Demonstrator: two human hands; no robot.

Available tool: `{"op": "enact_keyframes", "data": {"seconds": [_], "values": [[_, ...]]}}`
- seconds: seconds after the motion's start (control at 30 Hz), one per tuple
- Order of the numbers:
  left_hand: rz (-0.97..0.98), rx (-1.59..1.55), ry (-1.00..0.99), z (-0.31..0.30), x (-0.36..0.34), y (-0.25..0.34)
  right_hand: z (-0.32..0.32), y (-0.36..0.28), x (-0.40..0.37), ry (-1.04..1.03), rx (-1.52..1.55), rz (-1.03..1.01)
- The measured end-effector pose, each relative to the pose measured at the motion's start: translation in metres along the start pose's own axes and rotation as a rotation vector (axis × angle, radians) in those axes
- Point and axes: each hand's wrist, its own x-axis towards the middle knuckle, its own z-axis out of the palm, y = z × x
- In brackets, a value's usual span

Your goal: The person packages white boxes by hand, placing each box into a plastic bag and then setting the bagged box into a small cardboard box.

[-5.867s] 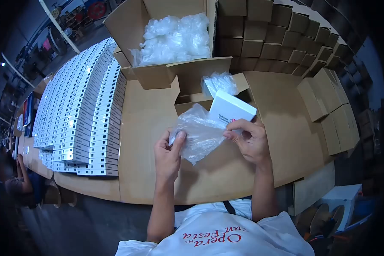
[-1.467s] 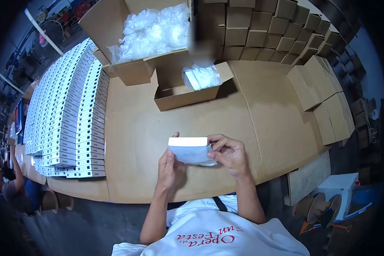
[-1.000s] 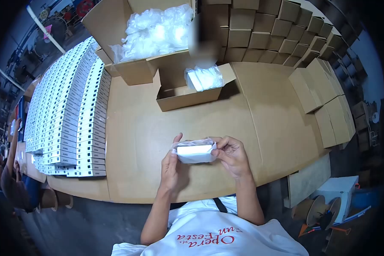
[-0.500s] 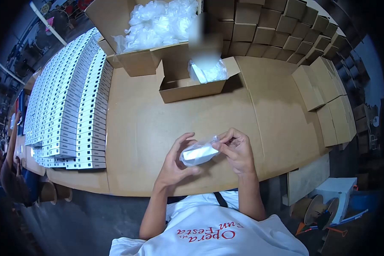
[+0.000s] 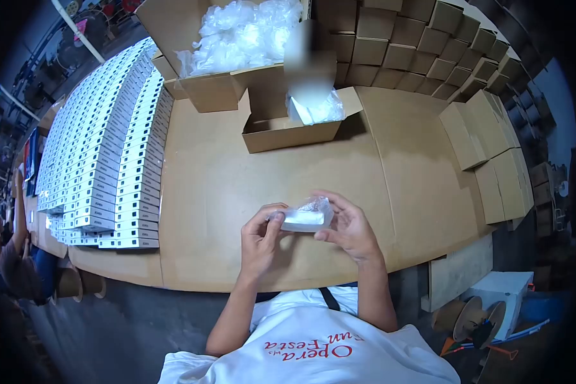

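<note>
Above the table near its front edge, my left hand [image 5: 260, 238] pinches the left end of a small white item in a clear plastic bag [image 5: 304, 219]. The thumb presses on the front and the fingers curl behind. My right hand [image 5: 352, 232] is cupped at the bag's other end, its fingers apart and its thumb at the lower right corner. Crinkled loose plastic stands up on the bag's right side. Beyond my hands an open brown carton [image 5: 291, 138] sits on the table, with a plastic-wrapped white bundle [image 5: 323, 109] at its right end.
Stacks of slim white boxes [image 5: 102, 166] line the left side of the brown table [image 5: 205, 192]. A large carton [image 5: 214, 96] full of clear bags [image 5: 246, 38] stands at the back. Brown boxes [image 5: 400, 57] are piled behind, with more boxes [image 5: 493, 147] at right. A person [image 5: 22, 256] is far left.
My left hand has closed on the bag's left end. My right hand has released its pinch and spread around the other end. The bag has turned more level and shifted slightly right.
</note>
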Motion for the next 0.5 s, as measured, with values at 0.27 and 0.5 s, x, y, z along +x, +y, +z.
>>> {"op": "enact_keyframes", "data": {"seconds": [0.27,0.5], "values": [[0.141,0.057,-0.019,0.01,-0.004,0.002,-0.01,0.001,0.007,-0.09,-0.28,-0.032],[-0.021,0.04,0.144,0.004,-0.001,-0.008,-0.011,-0.002,0.003,0.052,-0.247,0.072]]}}
